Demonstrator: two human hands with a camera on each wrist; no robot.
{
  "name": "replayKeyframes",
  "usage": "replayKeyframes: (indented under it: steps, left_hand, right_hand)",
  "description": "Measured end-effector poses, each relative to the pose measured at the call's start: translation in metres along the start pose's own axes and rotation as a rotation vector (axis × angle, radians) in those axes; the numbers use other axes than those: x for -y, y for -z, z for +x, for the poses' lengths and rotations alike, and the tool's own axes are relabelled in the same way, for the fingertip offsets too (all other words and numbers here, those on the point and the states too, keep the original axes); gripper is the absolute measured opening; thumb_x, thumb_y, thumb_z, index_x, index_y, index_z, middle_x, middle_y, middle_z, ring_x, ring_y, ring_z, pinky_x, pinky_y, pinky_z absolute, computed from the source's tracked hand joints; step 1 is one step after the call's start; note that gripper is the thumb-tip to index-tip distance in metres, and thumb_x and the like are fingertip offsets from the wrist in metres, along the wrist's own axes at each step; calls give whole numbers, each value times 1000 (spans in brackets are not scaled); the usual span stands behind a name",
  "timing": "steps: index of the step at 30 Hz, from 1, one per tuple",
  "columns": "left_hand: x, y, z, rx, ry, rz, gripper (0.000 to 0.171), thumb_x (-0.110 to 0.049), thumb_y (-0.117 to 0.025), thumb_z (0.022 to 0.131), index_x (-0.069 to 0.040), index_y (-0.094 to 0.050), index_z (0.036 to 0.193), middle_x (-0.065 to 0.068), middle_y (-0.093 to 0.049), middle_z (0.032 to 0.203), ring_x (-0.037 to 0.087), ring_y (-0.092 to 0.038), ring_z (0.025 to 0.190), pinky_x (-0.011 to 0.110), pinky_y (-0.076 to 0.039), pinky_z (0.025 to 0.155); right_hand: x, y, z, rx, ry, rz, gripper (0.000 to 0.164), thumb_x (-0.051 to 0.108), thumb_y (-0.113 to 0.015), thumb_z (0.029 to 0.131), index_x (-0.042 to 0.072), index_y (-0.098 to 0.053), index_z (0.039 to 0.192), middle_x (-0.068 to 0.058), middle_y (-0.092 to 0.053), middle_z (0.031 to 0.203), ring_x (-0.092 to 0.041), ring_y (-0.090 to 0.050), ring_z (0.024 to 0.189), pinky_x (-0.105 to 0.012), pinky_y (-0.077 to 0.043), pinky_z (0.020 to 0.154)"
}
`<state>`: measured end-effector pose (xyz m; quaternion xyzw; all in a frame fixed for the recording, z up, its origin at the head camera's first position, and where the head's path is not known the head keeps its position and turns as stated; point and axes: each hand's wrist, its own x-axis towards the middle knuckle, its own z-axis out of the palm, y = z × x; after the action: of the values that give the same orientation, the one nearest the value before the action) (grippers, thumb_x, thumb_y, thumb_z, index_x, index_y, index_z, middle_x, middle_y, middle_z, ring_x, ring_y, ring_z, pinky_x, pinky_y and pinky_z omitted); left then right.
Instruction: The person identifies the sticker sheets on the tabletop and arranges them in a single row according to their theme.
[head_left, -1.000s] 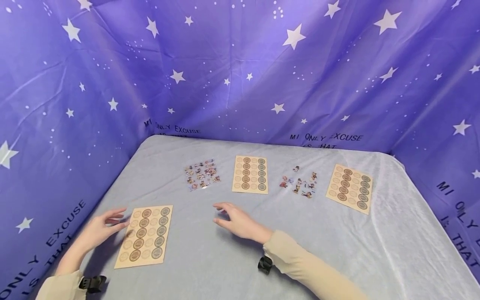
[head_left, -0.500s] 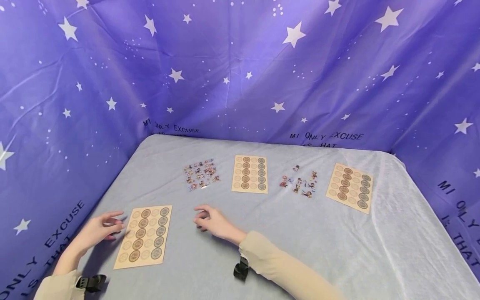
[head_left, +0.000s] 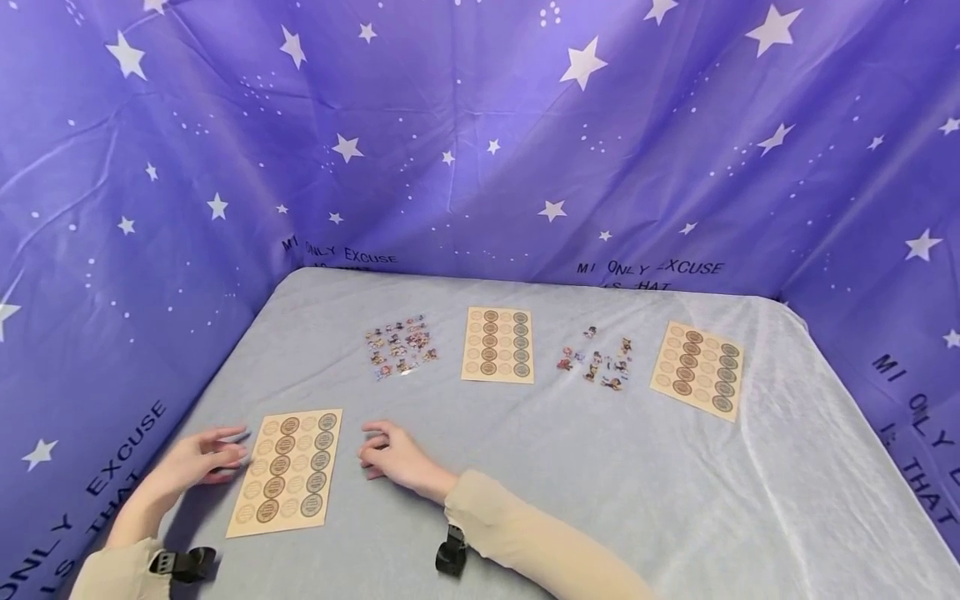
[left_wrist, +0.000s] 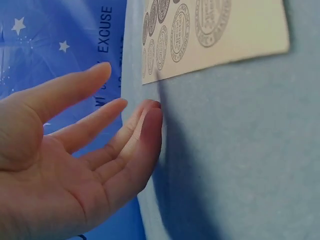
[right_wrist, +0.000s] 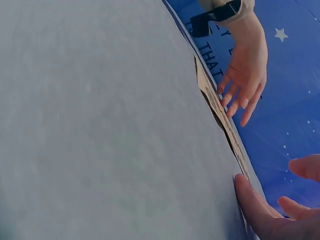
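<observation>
Beside the tan sheet (head_left: 284, 472), only the wrist views show the left palm (left_wrist: 67, 177).

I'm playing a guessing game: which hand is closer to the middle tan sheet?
Right. The right hand is in front and left of the middle tan sheet; the left hand is much farther left.

The purple curtain (head_left: 420, 92) reads "MI ONLY EXCUSE IS THAT".

On the table (head_left: 600, 475), the near label sheet (head_left: 285, 472) lies front left — left fingers (head_left: 223, 457) just beside its left edge, right fingers (head_left: 380, 442) near its right edge. Rear row, left to right: left sticker sheet (head_left: 417, 340), middle label sheet (head_left: 498, 344), right sticker sheet (head_left: 596, 362), outer label sheet (head_left: 697, 371) — curtain (head_left: 412, 92) behind.
</observation>
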<state>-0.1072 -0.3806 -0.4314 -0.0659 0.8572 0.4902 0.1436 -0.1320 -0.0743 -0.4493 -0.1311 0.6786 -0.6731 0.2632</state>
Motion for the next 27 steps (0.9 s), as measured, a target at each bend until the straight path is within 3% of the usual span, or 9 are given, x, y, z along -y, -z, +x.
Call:
replayKeyframes:
  steps: [5,13,21,23,25,27]
  left_hand:
    - [0,0,1,34,75,-93,62,-6,-58,82,18,-24,128,0,-62,87,6,-60,76,29,-53,69]
    - [4,-3,2,80,54,-149,67,-4,-59,82,20,-17,129,3,-60,88,10,-61,78,31,-53,73]
    - [3,-10,7,40,74,-125,64,0,-59,80,23,-21,126,1,-60,80,7,-60,72,30,-54,67]
    - [2,-11,7,37,64,-129,62,-1,-60,80,23,-23,125,1,-61,79,7,-60,70,29,-54,64]
    - [4,-10,8,53,61,-157,46,-2,-61,80,11,-45,121,-2,-62,77,6,-60,69,27,-54,63]
    - [6,-9,8,61,43,-171,43,-5,-64,78,7,-51,118,-4,-62,76,5,-60,68,26,-54,61]
  right_hand:
    - [-2,-7,0,-4,-2,27,43,1,-51,85,-6,-40,126,-10,-60,88,-19,-61,76,-28,-54,62]
    - [-4,-19,-1,-9,-7,28,47,-1,-52,83,-8,-38,127,-8,-58,89,-21,-61,76,-28,-54,59]
    - [-5,-31,4,-44,-49,24,52,-5,-56,78,-9,-38,127,-7,-59,88,-21,-62,71,-26,-54,57]
    - [-5,-34,5,-44,-52,16,53,-6,-58,77,-9,-39,126,-6,-59,87,-20,-62,69,-25,-54,56]
    - [-4,-36,6,-45,-55,14,54,-7,-58,76,-9,-39,126,-5,-59,85,-21,-62,67,-25,-54,55]
    - [-3,-38,6,-49,-60,17,54,-8,-58,75,-10,-39,126,-6,-58,84,-23,-62,67,-25,-54,55]
